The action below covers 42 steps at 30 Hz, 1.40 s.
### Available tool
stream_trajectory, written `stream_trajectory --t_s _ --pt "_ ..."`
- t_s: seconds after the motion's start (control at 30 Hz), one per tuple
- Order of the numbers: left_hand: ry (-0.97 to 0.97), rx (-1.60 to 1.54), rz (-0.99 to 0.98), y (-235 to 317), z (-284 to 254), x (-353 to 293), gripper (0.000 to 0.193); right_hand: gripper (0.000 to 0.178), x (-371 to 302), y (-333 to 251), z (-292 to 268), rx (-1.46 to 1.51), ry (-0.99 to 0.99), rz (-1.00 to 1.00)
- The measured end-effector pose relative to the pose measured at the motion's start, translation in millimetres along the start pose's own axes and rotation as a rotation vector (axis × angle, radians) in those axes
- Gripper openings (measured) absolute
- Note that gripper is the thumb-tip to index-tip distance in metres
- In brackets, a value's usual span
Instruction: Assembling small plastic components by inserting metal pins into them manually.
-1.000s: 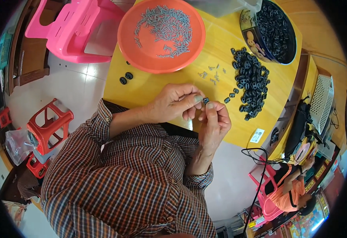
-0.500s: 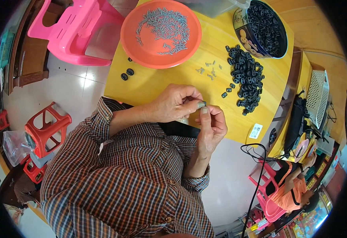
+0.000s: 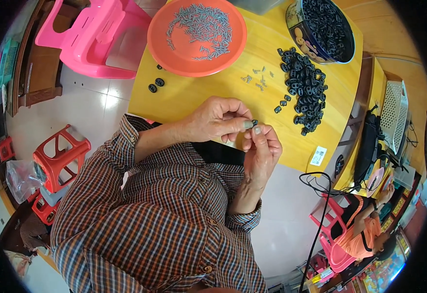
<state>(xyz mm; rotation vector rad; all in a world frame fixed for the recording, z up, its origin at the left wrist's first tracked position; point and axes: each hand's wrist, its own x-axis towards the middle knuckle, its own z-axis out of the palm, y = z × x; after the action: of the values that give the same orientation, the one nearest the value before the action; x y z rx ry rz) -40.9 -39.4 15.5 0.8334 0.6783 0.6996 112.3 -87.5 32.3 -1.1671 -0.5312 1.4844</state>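
Above the near edge of the yellow table point(image 3: 174, 105), my left hand point(image 3: 221, 119) and my right hand point(image 3: 263, 146) meet. Thumb and fingers of both pinch a small black plastic piece point(image 3: 255, 122), mostly covered by the fingertips. Beyond them lies a loose scatter of small grey screw-like pins point(image 3: 260, 87). A heap of black oval two-hole pieces point(image 3: 308, 90) spreads to their right, with a few strays at its near side. At the left table edge sit some black pieces point(image 3: 159, 82) apart from the heap.
An orange-red dish point(image 3: 184, 61) of grey pins stands at the far left of the table. A round tin point(image 3: 313, 49) full of black pieces is far right. Pink chair point(image 3: 96, 39) and red stool point(image 3: 60, 158) stand left. Another person point(image 3: 365, 234) sits at lower right.
The view has shifted slightly. More of the black piece shows between my fingertips, and my right thumb and fingers have moved a little along it. Both hands keep their pinch.
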Motion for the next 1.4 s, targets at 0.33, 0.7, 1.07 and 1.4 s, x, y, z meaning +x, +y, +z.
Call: stream_trajectory --t_s 0.33,0.7,1.07,1.4 --pt "0.080 0.165 0.081 -8.5 4.8 0.7 0.009 0.008 -6.0 -1.5 0.2 -0.457 0.080 -0.159" --pt "0.277 1.223 0.512 6.8 -21.8 3.3 0.022 0.015 -4.6 0.4 -23.9 -0.408 0.288 -0.159" --pt "0.187 1.370 0.590 -13.5 -13.5 7.8 0.022 0.015 -4.4 3.8 -16.7 -0.427 0.223 -0.094" --pt "0.287 1.301 0.668 -14.6 -9.5 17.2 0.024 0.014 9.9 -1.0 -11.1 -0.459 0.281 -0.065"
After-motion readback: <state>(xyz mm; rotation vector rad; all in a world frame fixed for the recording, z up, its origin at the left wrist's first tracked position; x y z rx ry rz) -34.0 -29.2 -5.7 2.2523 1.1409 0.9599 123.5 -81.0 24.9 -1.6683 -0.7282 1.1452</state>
